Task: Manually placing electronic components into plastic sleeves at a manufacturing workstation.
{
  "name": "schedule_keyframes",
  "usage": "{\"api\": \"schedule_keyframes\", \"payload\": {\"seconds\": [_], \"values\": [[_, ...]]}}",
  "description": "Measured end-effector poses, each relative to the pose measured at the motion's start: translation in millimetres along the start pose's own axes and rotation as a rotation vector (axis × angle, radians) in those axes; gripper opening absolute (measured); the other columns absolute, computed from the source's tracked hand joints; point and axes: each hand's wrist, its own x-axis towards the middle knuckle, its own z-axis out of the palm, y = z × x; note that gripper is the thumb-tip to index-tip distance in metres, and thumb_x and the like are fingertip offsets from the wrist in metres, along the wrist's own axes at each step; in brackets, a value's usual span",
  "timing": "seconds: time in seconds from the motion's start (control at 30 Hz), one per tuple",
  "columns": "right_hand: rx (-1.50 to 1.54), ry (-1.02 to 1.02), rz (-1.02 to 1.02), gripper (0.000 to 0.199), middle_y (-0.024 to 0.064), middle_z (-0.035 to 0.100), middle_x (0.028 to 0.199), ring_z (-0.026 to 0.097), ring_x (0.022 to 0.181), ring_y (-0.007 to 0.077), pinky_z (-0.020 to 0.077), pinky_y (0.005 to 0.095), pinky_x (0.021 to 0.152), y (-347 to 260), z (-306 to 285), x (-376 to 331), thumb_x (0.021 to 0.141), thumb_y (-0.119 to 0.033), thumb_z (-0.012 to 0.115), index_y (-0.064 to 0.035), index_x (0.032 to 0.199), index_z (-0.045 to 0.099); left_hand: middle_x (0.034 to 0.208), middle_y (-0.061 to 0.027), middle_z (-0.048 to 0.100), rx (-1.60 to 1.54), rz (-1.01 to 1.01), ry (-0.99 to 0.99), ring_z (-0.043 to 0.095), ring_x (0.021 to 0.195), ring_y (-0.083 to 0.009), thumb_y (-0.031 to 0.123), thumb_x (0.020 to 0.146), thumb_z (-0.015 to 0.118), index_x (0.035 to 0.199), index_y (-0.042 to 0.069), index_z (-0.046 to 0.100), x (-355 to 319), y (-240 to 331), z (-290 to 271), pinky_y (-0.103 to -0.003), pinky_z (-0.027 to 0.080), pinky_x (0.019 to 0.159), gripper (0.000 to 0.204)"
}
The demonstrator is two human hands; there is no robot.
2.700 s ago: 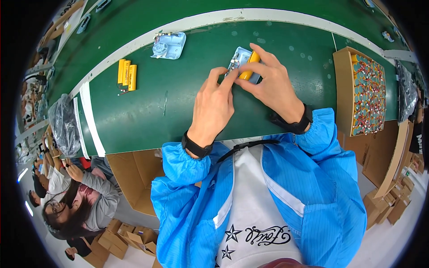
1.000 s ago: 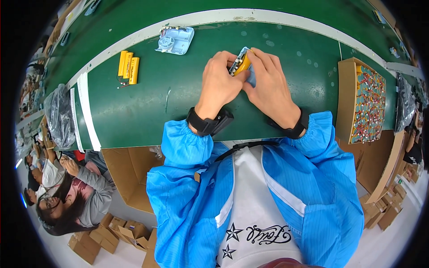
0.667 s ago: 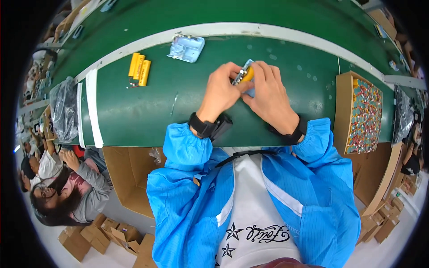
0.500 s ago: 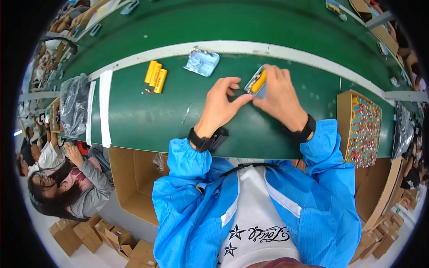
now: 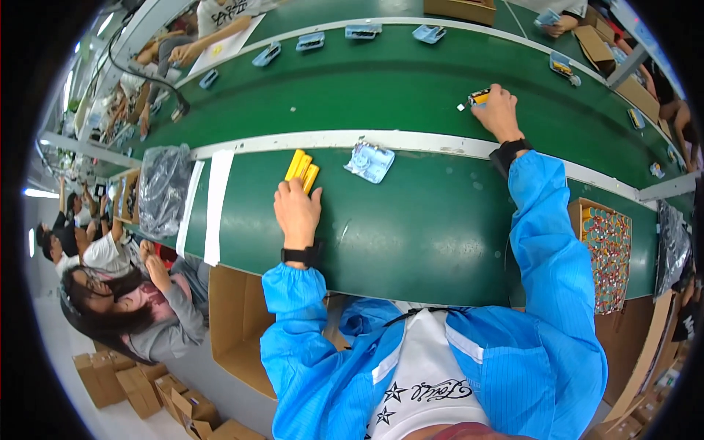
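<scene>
My left hand (image 5: 297,213) is at the near end of a yellow battery pack (image 5: 302,169) of several cylindrical cells, its fingers and thumb closed round that end and hiding it. Just right of the pack lies an open light-blue plastic casing (image 5: 370,163) with small parts along its far edge. My right hand (image 5: 500,114) reaches over the white rail to the far green belt. Its fingers grip a small blue casing (image 5: 478,105) with a yellow battery inside, partly covered by the hand. A tiny white piece (image 5: 460,107) shows beside it.
Several blue casings, one of them a casing (image 5: 363,31), line the far belt. A white rail (image 5: 293,141) divides belt and bench. At right stands a carton of wired batteries (image 5: 605,253); at left are a black plastic bag (image 5: 169,191) and a co-worker (image 5: 132,301).
My hands have parted. The right carried the casing with the battery out over the rail to the far belt; the left moved left to the battery pack. The view has shifted, showing more of the belt.
</scene>
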Motion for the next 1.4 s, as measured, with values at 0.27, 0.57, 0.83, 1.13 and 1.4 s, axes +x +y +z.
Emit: {"api": "schedule_keyframes", "payload": {"seconds": [0.27, 0.57, 0.83, 1.13, 1.4], "values": [[0.901, -0.444, -0.166, 0.060, 0.0147, 0.057, 0.123, 0.055, 0.112, 0.0258, 0.0476, 0.0347, 0.088, -51, -63, -108, 0.077, -0.025, 0.078, -0.0027, 0.126, 0.053, 0.087, -0.0145, 0.060, -0.150, 0.139, -0.100, 0.057, 0.084, -0.0344, 0.019, 0.075, 0.078, 0.086, 0.001, 0.068, 19, 2, -45, -0.044, 0.046, 0.072, 0.024], [1.449, -1.265, -0.201, 0.033, 0.0074, 0.066, 0.089, 0.064, 0.083, 0.0156, 0.0503, 0.0273, 0.071, -25, -99, -144, 0.095, -0.020, 0.061, -0.0010, 0.120, 0.053, 0.102, -0.0101, 0.058, -0.604, 1.095, -0.548, 0.056, 0.100, -0.0322, 0.016, 0.073, 0.078, 0.097, 0.008, 0.069, 65, 195, -72, -0.042, 0.043, 0.088, 0.027], [1.840, -0.301, 0.382, 0.022, 0.0015, 0.051, 0.062, 0.042, 0.049, 0.0076, 0.0338, 0.0230, 0.046, 33, -42, -145, 0.101, -0.022, 0.048, -0.0037, 0.094, 0.057, 0.122, -0.0220, 0.060, -0.316, 0.380, -0.438, 0.061, 0.108, -0.0369, 0.044, 0.076, 0.075, 0.119, -0.005, 0.055, 285, 313, 108, -0.042, 0.049, 0.092, 0.067], [1.675, -0.358, 0.199, 0.036, 0.0023, 0.050, 0.058, 0.042, 0.047, 0.0078, 0.0328, 0.0233, 0.045, 28, -30, -158, 0.104, -0.032, 0.040, -0.0025, 0.091, 0.058, 0.125, -0.0201, 0.059, -0.260, 0.009, -0.134, 0.061, 0.107, -0.0366, 0.055, 0.068, 0.077, 0.122, 0.000, 0.052, 320, 334, 220, -0.050, 0.041, 0.097, 0.081], [1.738, -0.179, 0.420, 0.043, 0.0070, 0.058, 0.068, 0.052, 0.053, 0.0138, 0.0416, 0.0257, 0.050, 22, -22, -144, 0.105, -0.033, 0.035, 0.0030, 0.111, 0.058, 0.110, -0.0210, 0.067, -0.299, 0.157, -0.307, 0.062, 0.108, -0.0369, 0.055, 0.064, 0.074, 0.119, 0.001, 0.056, 268, 318, 95, -0.049, 0.041, 0.098, 0.080]]}}
